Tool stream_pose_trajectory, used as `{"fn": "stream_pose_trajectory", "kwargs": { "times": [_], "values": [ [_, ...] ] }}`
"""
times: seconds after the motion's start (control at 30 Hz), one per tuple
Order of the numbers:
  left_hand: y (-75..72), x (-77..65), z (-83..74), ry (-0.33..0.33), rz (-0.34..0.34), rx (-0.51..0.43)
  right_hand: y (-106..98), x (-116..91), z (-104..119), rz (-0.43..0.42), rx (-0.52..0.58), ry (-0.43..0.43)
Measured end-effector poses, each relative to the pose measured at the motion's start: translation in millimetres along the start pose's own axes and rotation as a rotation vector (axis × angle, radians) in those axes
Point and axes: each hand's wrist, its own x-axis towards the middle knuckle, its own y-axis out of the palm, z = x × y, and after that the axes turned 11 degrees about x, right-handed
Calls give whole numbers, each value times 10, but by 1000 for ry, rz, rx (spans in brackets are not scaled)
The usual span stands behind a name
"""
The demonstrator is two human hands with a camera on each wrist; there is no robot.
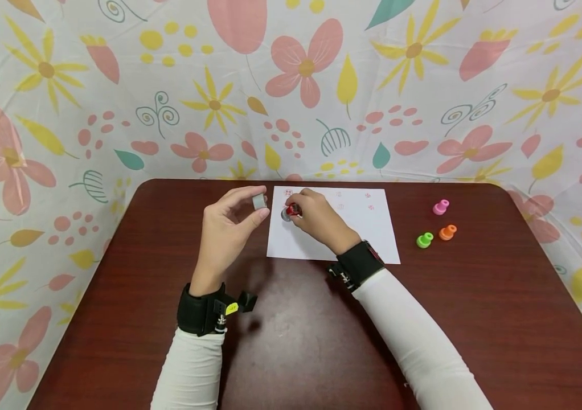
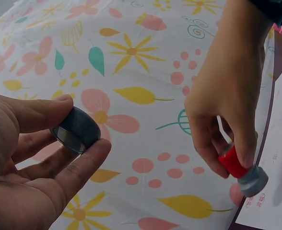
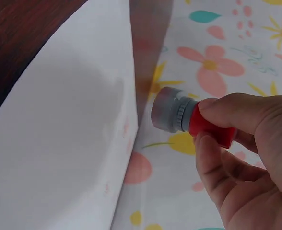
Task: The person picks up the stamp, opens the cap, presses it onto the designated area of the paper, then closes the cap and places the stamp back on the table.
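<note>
Between thumb and fingertips my left hand (image 1: 225,228) pinches a small grey cap (image 2: 81,128), held just off the left side of the white paper sheet (image 1: 322,244). My right hand (image 1: 324,223) grips a stamp by its red handle (image 3: 209,125). The stamp's grey, partly clear base (image 3: 167,109) points toward the paper near its upper left part. In the right wrist view a gap shows between base and sheet. Small red prints (image 1: 369,196) mark the upper part of the paper; some near the stamp are partly covered by the right hand.
On the brown table (image 1: 291,341), right of the paper, stand a pink stamp-like piece (image 1: 441,207), an orange one (image 1: 447,232) and a green one (image 1: 425,240). A flowered cloth (image 1: 250,108) hangs behind the table and along its sides.
</note>
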Motion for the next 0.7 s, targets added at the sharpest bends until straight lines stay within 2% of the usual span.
{"fn": "stream_pose_trajectory", "kwargs": {
  "times": [0.37, 0.7],
  "values": [
    [-10, 4, 6, -21, -5, 27, 79, 168, -71, 91, -13, 27],
    [-16, 12, 32, -24, -16, 38, 120, 278, -27, 161, -75, 28]
  ]
}}
